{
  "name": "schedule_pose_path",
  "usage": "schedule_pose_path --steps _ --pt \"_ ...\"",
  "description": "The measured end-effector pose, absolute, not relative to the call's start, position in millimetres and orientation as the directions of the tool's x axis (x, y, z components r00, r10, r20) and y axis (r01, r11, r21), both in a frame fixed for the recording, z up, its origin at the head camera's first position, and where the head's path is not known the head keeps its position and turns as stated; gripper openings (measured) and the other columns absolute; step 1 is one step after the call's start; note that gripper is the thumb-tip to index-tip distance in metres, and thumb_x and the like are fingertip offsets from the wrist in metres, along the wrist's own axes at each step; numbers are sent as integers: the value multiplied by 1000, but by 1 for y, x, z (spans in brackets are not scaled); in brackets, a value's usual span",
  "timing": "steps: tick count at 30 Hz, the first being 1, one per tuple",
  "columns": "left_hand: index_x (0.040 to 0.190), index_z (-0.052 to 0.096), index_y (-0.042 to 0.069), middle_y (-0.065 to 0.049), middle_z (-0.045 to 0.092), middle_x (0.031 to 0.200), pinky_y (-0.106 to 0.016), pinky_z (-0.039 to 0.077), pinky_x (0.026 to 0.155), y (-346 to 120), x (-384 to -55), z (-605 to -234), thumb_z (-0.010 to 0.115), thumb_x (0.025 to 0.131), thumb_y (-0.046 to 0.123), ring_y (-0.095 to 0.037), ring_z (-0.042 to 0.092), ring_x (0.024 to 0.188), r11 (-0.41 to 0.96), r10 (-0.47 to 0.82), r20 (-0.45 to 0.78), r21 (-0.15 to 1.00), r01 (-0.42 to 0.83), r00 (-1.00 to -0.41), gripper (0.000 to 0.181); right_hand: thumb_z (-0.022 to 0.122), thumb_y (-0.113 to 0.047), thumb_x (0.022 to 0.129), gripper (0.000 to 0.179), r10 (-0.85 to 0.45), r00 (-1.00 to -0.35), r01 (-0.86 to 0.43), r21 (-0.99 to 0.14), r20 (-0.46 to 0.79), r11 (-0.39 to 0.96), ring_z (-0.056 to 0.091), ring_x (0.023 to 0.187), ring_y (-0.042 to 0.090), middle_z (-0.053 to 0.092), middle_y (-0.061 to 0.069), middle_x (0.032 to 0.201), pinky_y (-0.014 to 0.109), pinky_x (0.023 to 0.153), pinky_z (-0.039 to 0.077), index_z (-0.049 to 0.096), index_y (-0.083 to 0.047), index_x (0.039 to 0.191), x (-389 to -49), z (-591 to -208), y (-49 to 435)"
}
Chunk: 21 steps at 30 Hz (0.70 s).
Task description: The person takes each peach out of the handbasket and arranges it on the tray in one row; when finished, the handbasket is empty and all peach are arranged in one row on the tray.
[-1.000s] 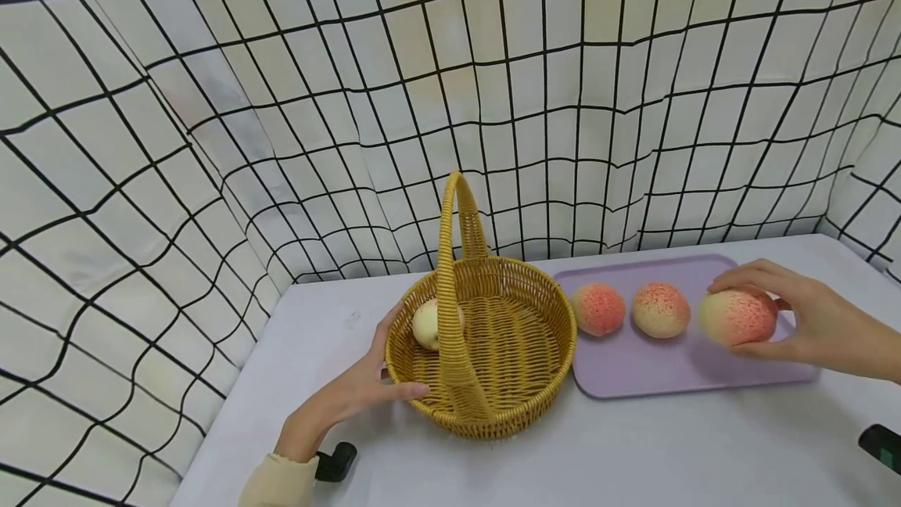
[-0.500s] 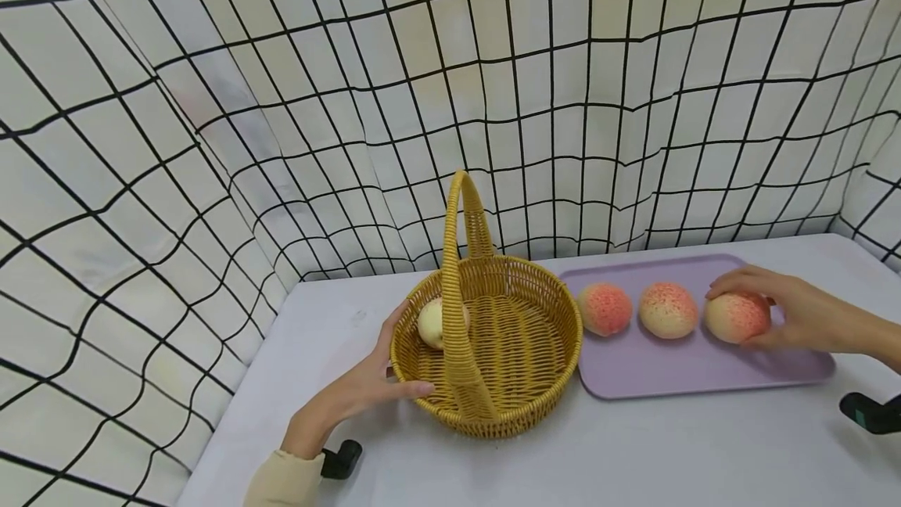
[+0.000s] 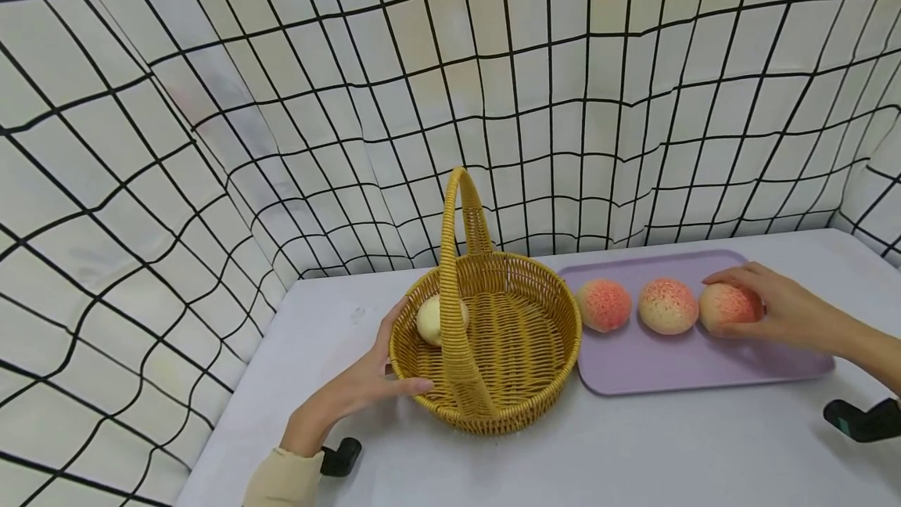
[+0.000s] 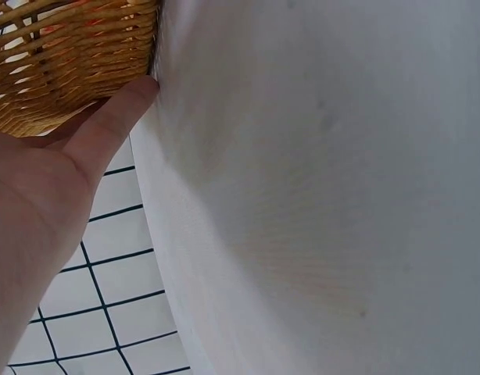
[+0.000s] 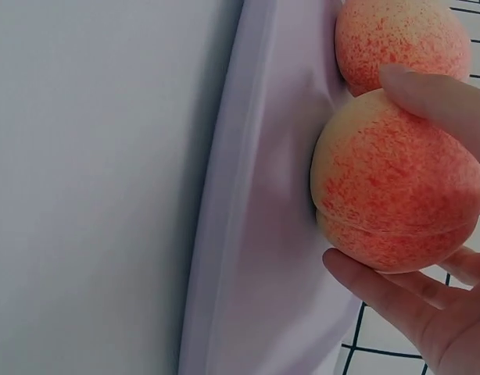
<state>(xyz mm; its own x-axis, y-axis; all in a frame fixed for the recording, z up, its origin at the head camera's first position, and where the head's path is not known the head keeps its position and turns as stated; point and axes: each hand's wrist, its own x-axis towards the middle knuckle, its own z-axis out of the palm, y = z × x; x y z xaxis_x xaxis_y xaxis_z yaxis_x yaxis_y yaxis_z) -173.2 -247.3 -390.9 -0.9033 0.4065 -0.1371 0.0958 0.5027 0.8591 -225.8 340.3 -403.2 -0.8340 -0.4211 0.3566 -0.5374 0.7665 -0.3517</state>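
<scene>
At the left side of the wicker basket (image 3: 524, 374), my left hand (image 3: 359, 382) grips the rim, thumb lying over the front edge and fingers along the outer wall. A pale cream fruit (image 3: 428, 321) sits inside, partly hidden by the tall handle. My right hand (image 3: 788, 311) holds a peach (image 3: 728, 307) at the right end of a row on the purple tray (image 3: 690, 370); in the right wrist view the thumb lies across its top and the fingers spread below. Right beside it are the middle peach (image 3: 667, 307) and the left peach (image 3: 604, 305).
A white-covered table (image 3: 563, 460) carries the basket and the tray, which stand side by side. White cloth walls with a black grid (image 3: 535, 116) rise behind and at the sides. Black wrist devices (image 3: 862, 421) show near both forearms.
My right hand has lowered its peach onto the tray and shifted it left against the middle peach. The left hand stays on the basket rim; the view has swung slightly.
</scene>
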Motion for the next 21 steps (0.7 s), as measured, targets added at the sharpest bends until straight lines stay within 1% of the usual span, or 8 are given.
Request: schedule_pose_path --steps 1,3,8,11,14,16,19,21 --pt "167 -14 32 -20 3 174 -66 24 121 -247 -173 -391 84 87 45 -44 23 155 503 406 -138 859 95 -903 127 99 -21 70 65 -408 -844 -520 -345 348 781 44 102 -8 64 9 119 26 77 51 69 -9 126 -226 -403 339" --pt "167 -13 32 -20 3 174 -66 24 121 -247 -173 -391 84 87 44 -44 23 155 502 406 -136 860 97 -904 126 99 -24 70 65 -389 -861 -492 -347 327 798 48 103 -3 65 11 119 30 78 52 69 -8 126 -227 -402 337" --pt "167 -13 30 -20 2 174 -67 24 120 -248 -173 -392 84 87 44 -45 21 155 504 406 -125 857 108 -905 127 98 -27 72 66 -377 -874 -473 -359 306 805 59 105 23 65 15 121 41 81 54 68 -6 127 -230 -399 332" --pt "167 -13 30 -20 2 174 -67 24 120 -248 -174 -393 84 87 43 -45 20 156 506 405 -126 856 107 -906 127 97 -27 73 66 -381 -873 -477 -367 305 799 60 108 31 65 16 122 49 84 53 68 -4 127 -232 -397 329" --pt "167 -13 30 -21 4 173 -68 23 120 -249 -174 -392 84 86 44 -46 20 156 511 400 -132 854 101 -907 127 97 -26 74 64 -386 -870 -483 -371 309 793 60 110 33 65 17 123 53 85 53 68 -3 126 -234 -396 325" --pt "167 -13 31 -21 4 173 -68 23 120 -248 -174 -392 84 86 44 -46 20 156 514 398 -138 853 96 -907 127 96 -26 74 64 -390 -868 -487 -371 308 791 60 109 32 65 16 123 52 85 53 68 -2 126 -236 -396 324" --pt "167 -13 30 -22 4 173 -68 22 120 -248 -174 -391 84 86 44 -46 20 156 513 400 -140 853 95 -906 127 96 -26 75 63 -402 -864 -495 -364 304 789 59 108 28 65 15 122 45 84 54 68 -3 127 -238 -396 324" --pt "167 -13 30 -21 4 173 -67 22 121 -247 -174 -391 84 86 44 -45 19 156 517 401 -142 851 96 -905 127 96 -25 75 63 -413 -859 -504 -361 301 785 57 110 18 64 11 123 38 85 53 68 -6 128 -238 -396 326"
